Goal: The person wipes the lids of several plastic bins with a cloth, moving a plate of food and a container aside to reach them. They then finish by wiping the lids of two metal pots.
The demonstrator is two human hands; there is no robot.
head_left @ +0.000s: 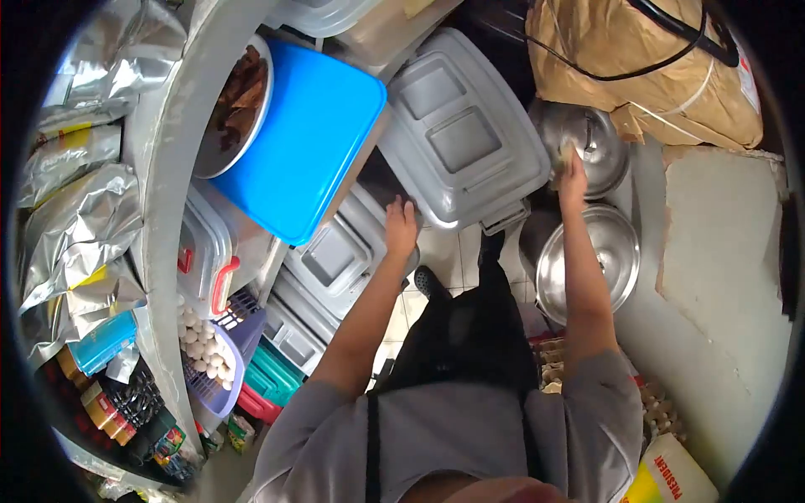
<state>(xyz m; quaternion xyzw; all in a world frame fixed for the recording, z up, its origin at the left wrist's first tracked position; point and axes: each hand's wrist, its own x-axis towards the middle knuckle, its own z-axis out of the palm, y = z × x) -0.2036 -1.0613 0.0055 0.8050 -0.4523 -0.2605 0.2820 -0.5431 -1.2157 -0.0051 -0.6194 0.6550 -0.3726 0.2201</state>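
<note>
My left hand [401,226] is open, fingers stretched forward, close to the near left corner of a large grey storage bin lid [465,138]. My right hand [572,180] is closed, its fingers by the right edge of that lid. A small yellowish patch shows at its fingertips, but I cannot tell what it is. Just beyond lies a round metal pot lid [599,151] with a handle. Below my right forearm sits a second shiny metal lid [616,260], partly covered by the arm.
Left shelves hold a blue-lidded box [306,134], a white bowl [251,138] of dark brown pieces, a purple basket [226,394] of eggs and foil packs [92,226]. More grey bins [335,260] stand below. A brown paper package [637,67] sits at upper right; egg trays [662,411] stand lower right.
</note>
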